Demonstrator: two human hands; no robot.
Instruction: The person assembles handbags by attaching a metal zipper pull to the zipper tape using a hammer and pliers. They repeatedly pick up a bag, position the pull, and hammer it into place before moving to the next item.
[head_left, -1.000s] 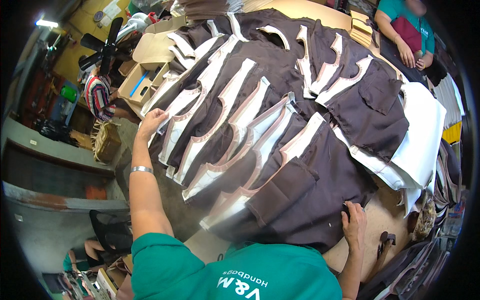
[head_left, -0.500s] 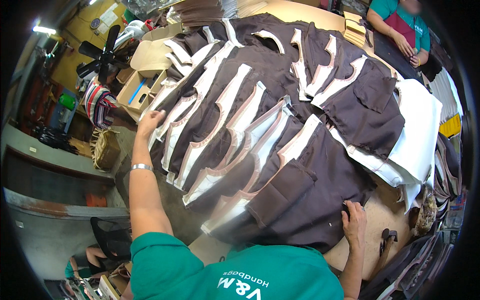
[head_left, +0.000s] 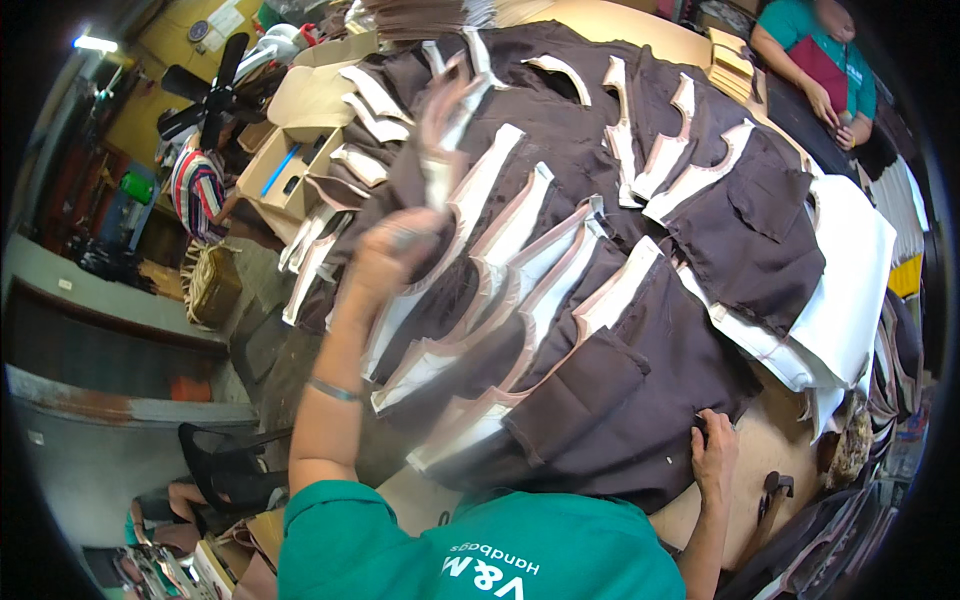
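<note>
Lifted panel point(head_left: 439, 170): dark brown cloth with a white, pink-edged band, raised off the layers toward the left edge of the worktop point(head_left: 755, 450); motion blurs its outline, so its finer detail is too smeared to read.
Left hand point(head_left: 398, 245): blurred as well, the fingers closed on the lower part of the lifted panel; a metal bracelet point(head_left: 333, 390) circles the wrist.
Right hand point(head_left: 714, 445): set down at the right corner of the nearest panel point(head_left: 685, 370), by the worktop's near edge; the fingers are bent, and I cannot tell whether they pinch the cloth or only press on it.
Nearest panel: matte dark brown, lightly creased, with a rectangular flap point(head_left: 578, 390) of similar cloth on it and a white, pink-margined band along its left side.
Overlapping panels point(head_left: 490, 175): slanting rows between the worktop's left edge and its middle; their pale bands dip in deep curves, and loose threads show in places.
White sheets point(head_left: 850, 270): large and smooth, toward the worktop's right edge, partly under brown cloth.
Clamp point(head_left: 778, 483): dark, near the worktop's near right corner.
Cardboard box point(head_left: 268, 200): open, beside the far left corner, with a blue strip point(head_left: 280, 170) inside.
Co-worker point(head_left: 822, 80): beyond the far right corner, in a green shirt, hands close together.
</note>
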